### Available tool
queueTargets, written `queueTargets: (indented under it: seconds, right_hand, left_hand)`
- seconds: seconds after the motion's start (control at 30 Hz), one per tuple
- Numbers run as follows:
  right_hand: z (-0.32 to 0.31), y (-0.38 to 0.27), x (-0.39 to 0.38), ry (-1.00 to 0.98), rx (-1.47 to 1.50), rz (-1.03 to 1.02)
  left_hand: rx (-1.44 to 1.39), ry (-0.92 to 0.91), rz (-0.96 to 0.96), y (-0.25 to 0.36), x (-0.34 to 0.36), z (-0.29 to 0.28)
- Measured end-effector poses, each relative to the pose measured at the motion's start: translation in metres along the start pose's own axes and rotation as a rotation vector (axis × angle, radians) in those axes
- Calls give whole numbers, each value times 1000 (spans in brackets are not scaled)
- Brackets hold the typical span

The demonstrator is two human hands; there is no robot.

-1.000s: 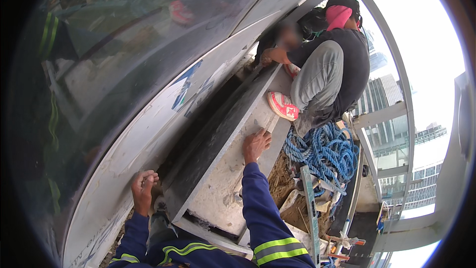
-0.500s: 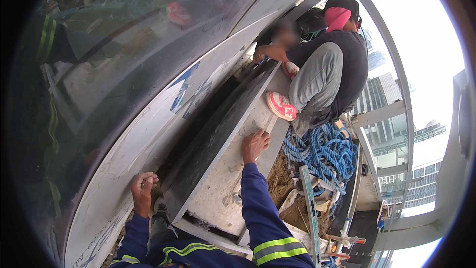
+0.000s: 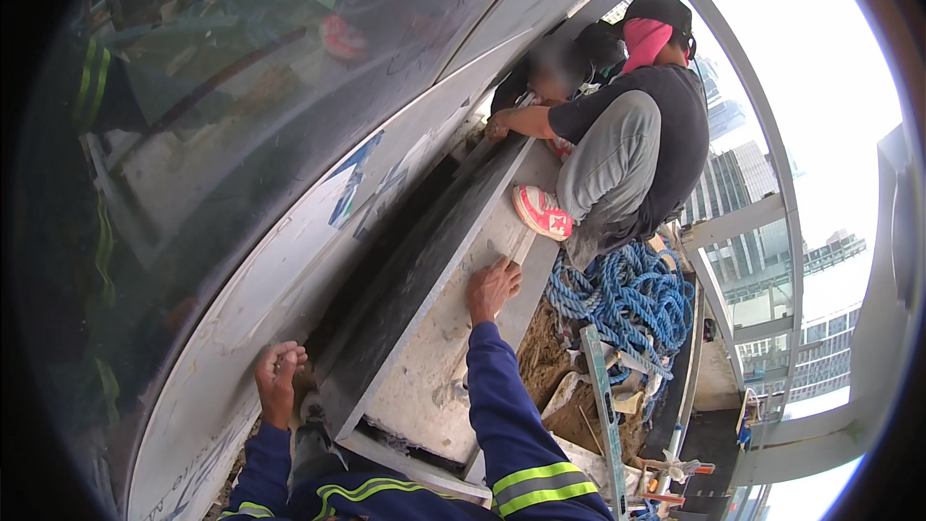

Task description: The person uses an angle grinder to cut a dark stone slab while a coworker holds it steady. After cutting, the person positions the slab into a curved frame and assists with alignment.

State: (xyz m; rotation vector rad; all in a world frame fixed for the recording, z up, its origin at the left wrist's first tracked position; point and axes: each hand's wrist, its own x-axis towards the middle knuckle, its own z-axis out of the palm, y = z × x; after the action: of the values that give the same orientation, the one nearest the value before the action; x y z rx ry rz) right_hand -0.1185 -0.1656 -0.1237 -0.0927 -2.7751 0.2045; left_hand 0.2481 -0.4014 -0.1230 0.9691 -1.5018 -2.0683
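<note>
My right hand [image 3: 494, 287] leans on the pale concrete top of a long ledge [image 3: 429, 371]. Its fingers bend down over the lip where the concrete meets a grey strip [image 3: 529, 294]. My left hand [image 3: 277, 384] is beside the lower edge of a white wall panel [image 3: 253, 314], its fingers curled in with the thumb against them. Whatever it holds, if anything, is hidden. Between panel and ledge runs a dark gap. A dark grey board [image 3: 424, 260] forms the ledge's side along that gap.
A co-worker [image 3: 646, 145] squats on the far end of the ledge, hands down at the gap. Another person is partly visible behind. Blue rope [image 3: 627, 304] lies coiled at right, by a spirit level [image 3: 605, 415] and soil [image 3: 555, 367]. A metal-framed railing [image 3: 743, 222] borders the right side.
The co-worker at the far end has leaned a little and shifted the hands at the gap. My own hands stay nearly where they were; the view has moved slightly.
</note>
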Motion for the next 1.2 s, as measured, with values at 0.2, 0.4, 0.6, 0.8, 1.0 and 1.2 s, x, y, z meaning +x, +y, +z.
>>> queueTargets:
  seconds: [0.2, 0.4, 0.6, 0.8, 1.0, 1.2]
  right_hand:
    - [-3, -1, 0, -21, 8, -2]
    - [-2, -3, -1, -2, 20, 0]
    - [-9, -7, -4, -9, 23, -18]
    - [-3, -3, -2, 7, -27, -9]
    - [-4, -3, -1, -19, -6, 0]
    - [0, -2, 0, -28, -14, 3]
  left_hand:
    - [7, 6, 1, 3, 1, 0]
    - [11, 0, 7, -4, 3, -2]
    - [8, -5, -9, -9, 4, -3]
    - [10, -2, -21, -11, 8, -6]
    - [41, -10, -36, -10, 12, -10]
    - [47, -34, -47, -19, 18, -12]
